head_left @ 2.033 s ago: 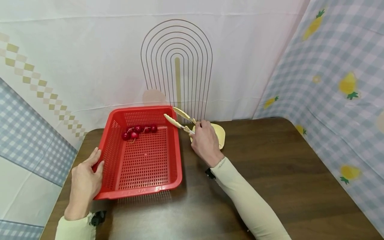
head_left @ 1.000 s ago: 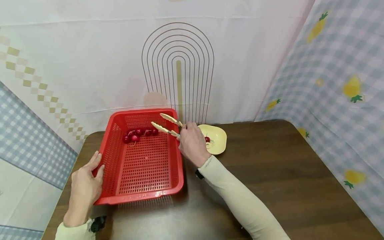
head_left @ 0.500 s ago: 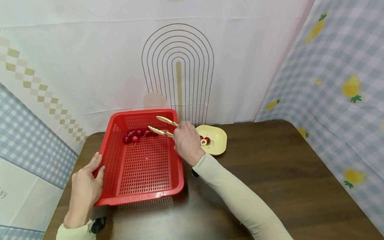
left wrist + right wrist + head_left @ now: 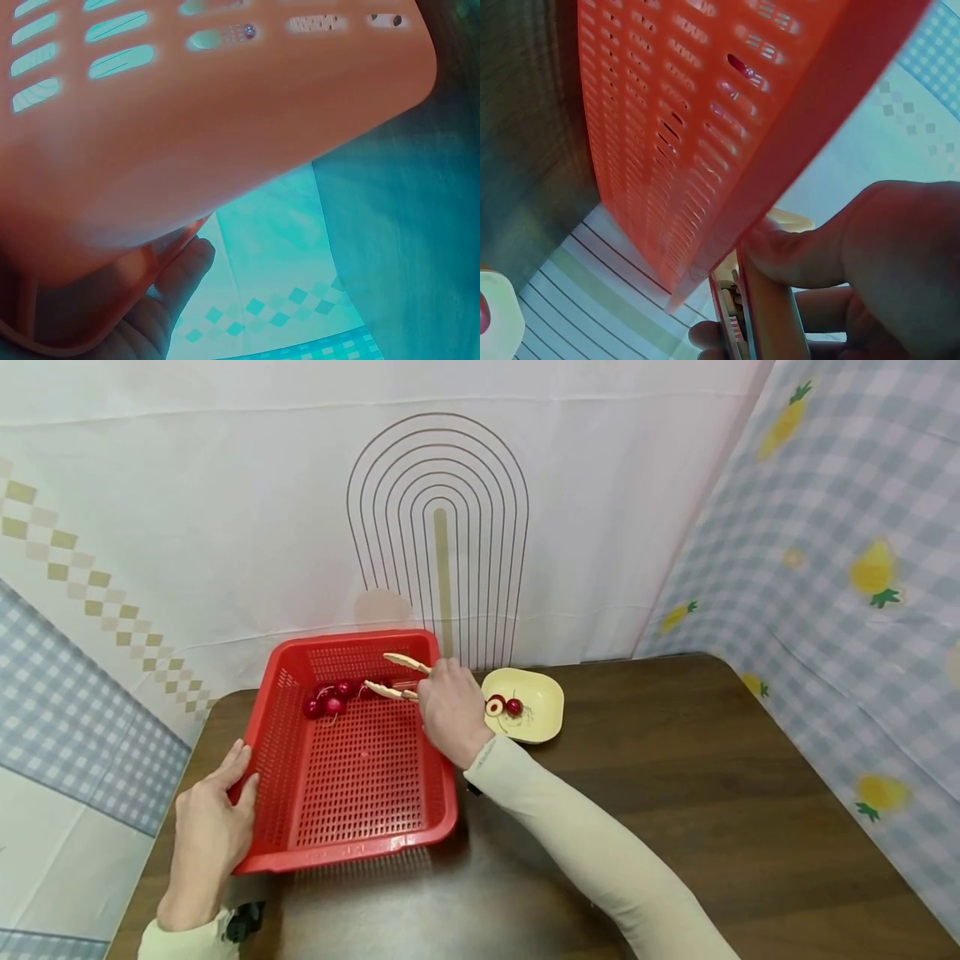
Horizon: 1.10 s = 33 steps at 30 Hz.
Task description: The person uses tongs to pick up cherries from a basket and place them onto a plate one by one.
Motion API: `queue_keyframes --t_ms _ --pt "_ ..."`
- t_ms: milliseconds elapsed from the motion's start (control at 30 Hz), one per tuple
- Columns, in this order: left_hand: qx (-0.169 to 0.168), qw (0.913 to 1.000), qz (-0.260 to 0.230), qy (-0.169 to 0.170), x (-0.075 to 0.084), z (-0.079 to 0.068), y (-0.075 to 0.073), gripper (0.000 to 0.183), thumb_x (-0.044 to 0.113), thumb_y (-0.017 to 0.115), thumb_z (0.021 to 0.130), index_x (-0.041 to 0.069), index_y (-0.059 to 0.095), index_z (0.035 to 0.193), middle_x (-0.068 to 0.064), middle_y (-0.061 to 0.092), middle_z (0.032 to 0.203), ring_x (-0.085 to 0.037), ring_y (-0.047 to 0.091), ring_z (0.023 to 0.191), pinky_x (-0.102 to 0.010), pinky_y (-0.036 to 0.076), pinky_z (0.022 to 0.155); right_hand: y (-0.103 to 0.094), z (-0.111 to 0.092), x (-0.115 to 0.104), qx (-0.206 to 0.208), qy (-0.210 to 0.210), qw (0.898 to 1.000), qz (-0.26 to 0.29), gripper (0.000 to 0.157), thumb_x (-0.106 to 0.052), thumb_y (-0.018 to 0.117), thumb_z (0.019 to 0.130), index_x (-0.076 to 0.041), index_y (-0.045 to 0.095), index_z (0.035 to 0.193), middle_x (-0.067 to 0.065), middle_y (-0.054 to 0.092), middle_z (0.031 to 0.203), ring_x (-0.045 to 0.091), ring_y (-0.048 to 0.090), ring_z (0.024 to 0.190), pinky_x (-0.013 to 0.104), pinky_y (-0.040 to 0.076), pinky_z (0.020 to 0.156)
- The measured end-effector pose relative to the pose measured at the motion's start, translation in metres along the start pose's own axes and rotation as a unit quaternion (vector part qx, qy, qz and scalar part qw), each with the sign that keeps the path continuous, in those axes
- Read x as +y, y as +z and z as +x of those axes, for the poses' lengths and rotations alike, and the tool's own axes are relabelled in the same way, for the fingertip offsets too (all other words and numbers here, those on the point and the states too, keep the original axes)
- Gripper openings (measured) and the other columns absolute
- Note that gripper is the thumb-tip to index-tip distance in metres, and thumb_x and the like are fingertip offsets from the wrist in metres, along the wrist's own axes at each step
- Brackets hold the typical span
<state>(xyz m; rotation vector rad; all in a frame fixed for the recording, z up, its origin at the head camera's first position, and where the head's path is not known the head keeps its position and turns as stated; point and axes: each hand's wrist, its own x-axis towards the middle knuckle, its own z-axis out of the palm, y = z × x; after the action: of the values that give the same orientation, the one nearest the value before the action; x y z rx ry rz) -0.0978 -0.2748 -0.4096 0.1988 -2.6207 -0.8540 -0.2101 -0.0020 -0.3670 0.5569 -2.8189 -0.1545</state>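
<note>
My left hand [image 4: 213,839] grips the left rim of a red perforated plastic basket [image 4: 363,777]; the left wrist view shows fingers under that rim [image 4: 184,274]. Several dark red cherries [image 4: 333,704] with stems lie together at the basket's far left. My right hand [image 4: 452,706] holds a pair of cream-tipped tongs [image 4: 393,691] over the basket's right rim. Their two tips stand apart inside the basket, near the rightmost cherries, with nothing between them. The right wrist view shows my thumb on the tongs' handle [image 4: 769,307], beside the basket wall.
Right of the basket sits a small pale yellow dish [image 4: 547,702] with a cherry [image 4: 513,707] in it. The tongs' ring end [image 4: 494,707] overlaps the dish and partly covers another red patch. Dark wooden table [image 4: 675,793] extends right; a white patterned curtain [image 4: 600,527] hangs behind.
My right hand has moved left with the tongs, bringing their tips farther into the basket. The dish and its cherry have come out from behind the hand. My left hand keeps its grip.
</note>
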Motion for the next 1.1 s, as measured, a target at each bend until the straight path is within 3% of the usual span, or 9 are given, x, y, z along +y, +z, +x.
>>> queue_keyframes --t_ms 267,700,1100 --pt "0.001 1.0 0.003 0.004 -0.001 0.0 -0.001 0.045 0.003 0.064 0.097 0.0 0.057 0.141 -0.016 0.055 0.147 -0.049 0.057 0.126 -0.064 0.047 0.098 0.005 0.004 -0.011 0.002 -0.021 0.999 -0.042 0.024 -0.02 0.061 0.098 -0.02 0.075 0.078 0.002 0.066 0.091 0.02 0.059 0.088 0.031 0.053 0.079" --pt "-0.006 0.9999 0.0 -0.01 0.001 0.0 0.0 0.045 0.006 0.064 0.098 0.003 0.056 0.143 -0.012 0.054 0.149 -0.045 0.056 0.129 -0.061 0.046 0.1 0.009 0.015 -0.018 -0.033 -0.023 0.997 -0.069 0.019 -0.021 0.063 0.096 -0.024 0.077 0.084 0.001 0.064 0.095 0.019 0.058 0.095 0.029 0.052 0.085" --pt "-0.004 1.0 0.0 -0.005 0.0 0.0 0.0 0.045 0.004 0.064 0.098 0.001 0.056 0.142 -0.014 0.054 0.148 -0.049 0.055 0.128 -0.064 0.046 0.1 0.014 0.02 -0.027 -0.051 -0.03 0.993 -0.103 0.031 -0.017 0.051 0.104 -0.028 0.078 0.093 0.0 0.061 0.098 0.018 0.055 0.096 0.03 0.05 0.093"
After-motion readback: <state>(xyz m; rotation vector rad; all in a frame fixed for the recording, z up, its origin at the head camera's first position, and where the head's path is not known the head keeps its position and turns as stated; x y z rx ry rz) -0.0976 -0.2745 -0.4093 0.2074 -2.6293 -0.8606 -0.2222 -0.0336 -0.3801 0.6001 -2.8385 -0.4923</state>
